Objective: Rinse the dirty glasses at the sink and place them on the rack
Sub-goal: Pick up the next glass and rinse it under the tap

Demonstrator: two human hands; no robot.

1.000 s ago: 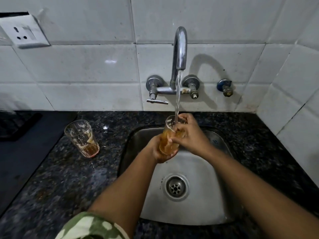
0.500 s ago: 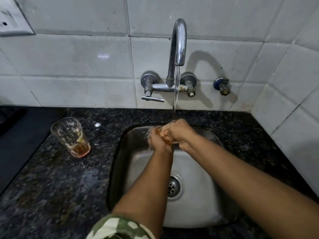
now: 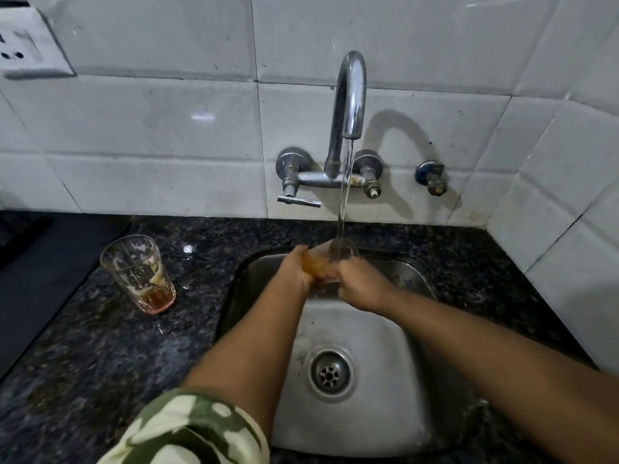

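Over the steel sink (image 3: 385,413) both hands grip one clear glass (image 3: 326,261), tilted with its mouth toward the right under the running stream from the tap (image 3: 348,105). My left hand (image 3: 296,267) wraps its base end; my right hand (image 3: 360,284) holds it from the right. Brownish liquid shows inside the glass between my fingers. A second dirty glass (image 3: 142,274) stands upright on the dark granite counter (image 3: 100,363) to the left of the sink, with an amber residue at its bottom and foam on its walls. No rack is in view.
Tap handles (image 3: 298,200) and a small valve (image 3: 432,179) jut from the white tiled wall behind the sink. A wall socket (image 3: 26,51) sits at the upper left. A dark surface (image 3: 33,272) lies on the counter's left side. The drain (image 3: 330,373) is uncovered.
The glass, upright under the stream a second ago, was tipped over between both hands, and now lies tilted with its mouth under the water. The view shifted slightly.
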